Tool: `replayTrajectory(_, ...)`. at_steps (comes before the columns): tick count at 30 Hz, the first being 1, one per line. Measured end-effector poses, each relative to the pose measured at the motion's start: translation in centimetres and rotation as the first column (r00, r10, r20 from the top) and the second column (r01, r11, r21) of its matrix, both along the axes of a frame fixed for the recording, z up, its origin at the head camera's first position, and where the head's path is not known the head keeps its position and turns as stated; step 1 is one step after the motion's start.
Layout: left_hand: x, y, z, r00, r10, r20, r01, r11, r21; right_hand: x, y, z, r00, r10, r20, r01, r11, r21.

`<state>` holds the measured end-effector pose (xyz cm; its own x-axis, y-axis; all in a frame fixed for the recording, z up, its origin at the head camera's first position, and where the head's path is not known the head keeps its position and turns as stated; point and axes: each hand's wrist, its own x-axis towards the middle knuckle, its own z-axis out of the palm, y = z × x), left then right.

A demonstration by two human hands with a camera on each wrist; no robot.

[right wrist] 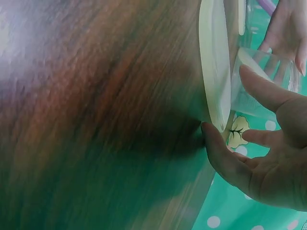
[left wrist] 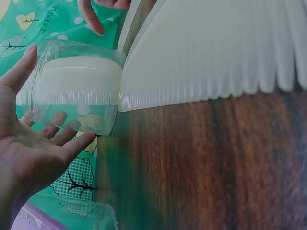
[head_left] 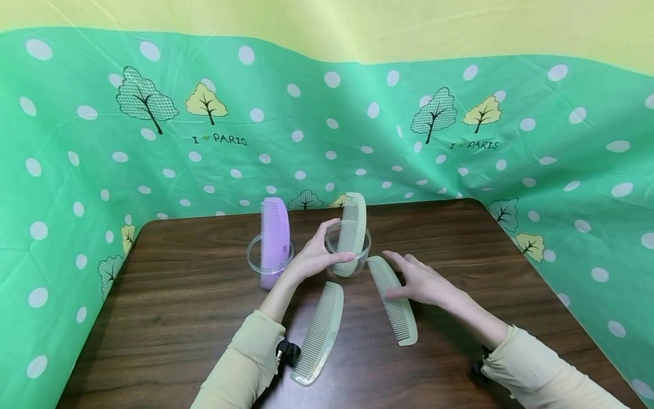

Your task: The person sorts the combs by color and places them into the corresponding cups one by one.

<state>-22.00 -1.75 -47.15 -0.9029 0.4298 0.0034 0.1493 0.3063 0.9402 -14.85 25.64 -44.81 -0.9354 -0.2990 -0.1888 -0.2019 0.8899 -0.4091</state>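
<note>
My left hand (head_left: 313,257) curves round a clear plastic cup (left wrist: 103,125), its thumb on one side and fingers on the other. A pale green comb (head_left: 352,227) stands tilted in that cup, teeth to the left. My right hand (head_left: 421,279) hovers at another pale green comb (head_left: 395,307) lying on the table; its thumb overlaps the comb's middle in the head view. In the right wrist view its thumb and forefinger (right wrist: 225,158) are spread apart, the forefinger's tip beside the end of this comb. A third pale green comb (head_left: 322,335) lies beside my left forearm.
A second clear cup (head_left: 249,258) holds an upright purple comb (head_left: 276,236), left of my left hand. Everything rests on a dark wooden table (head_left: 194,318). Behind and along its sides hangs a green dotted cloth (head_left: 317,102) with printed trees.
</note>
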Motion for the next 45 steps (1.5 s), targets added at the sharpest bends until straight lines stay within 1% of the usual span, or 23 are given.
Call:
replayTrajectory(14,0.0,0.0,0.1,1.0,0.0,0.009,0.0,1.0,0.009,0.1,-0.8,-0.4,1.0,-0.022,-0.009,0.022,0.999,0.034)
replayTrajectory(19,-0.1,-0.1,0.1,1.0,0.003,0.008,-0.003,1.0,0.009,0.0,-1.0,-0.5,1.0,-0.029,0.006,0.029,0.999,0.031)
replayTrajectory(23,-0.1,-0.1,0.1,1.0,0.0,0.011,0.0,1.0,0.013,-0.1,-1.2,-0.7,0.998,-0.049,0.03,0.049,0.999,0.025)
replayTrajectory(29,0.0,-0.1,0.2,1.0,-0.001,0.003,0.001,1.0,0.005,-0.2,-1.3,-0.7,0.997,-0.062,0.045,0.061,0.998,0.03)
replayTrajectory(36,-0.1,0.0,0.2,1.0,-0.006,0.001,0.006,1.0,-0.013,-0.4,-1.0,-0.9,0.997,-0.047,0.053,0.044,0.998,0.045)
replayTrajectory(40,-0.1,0.0,0.1,1.0,-0.011,0.01,0.011,1.0,-0.01,-0.5,-0.8,-0.8,0.996,-0.037,0.087,0.036,0.999,0.005)
replayTrajectory(42,-0.1,0.0,0.1,1.0,-0.009,0.013,0.009,1.0,-0.002,-0.5,-0.8,-0.8,0.99,-0.055,0.133,0.062,0.997,-0.048)
replayTrajectory(45,-0.1,-0.1,0.1,1.0,-0.006,0.009,0.006,1.0,0.009,-0.5,-0.6,-0.4,0.977,-0.073,0.201,0.103,0.985,-0.142)
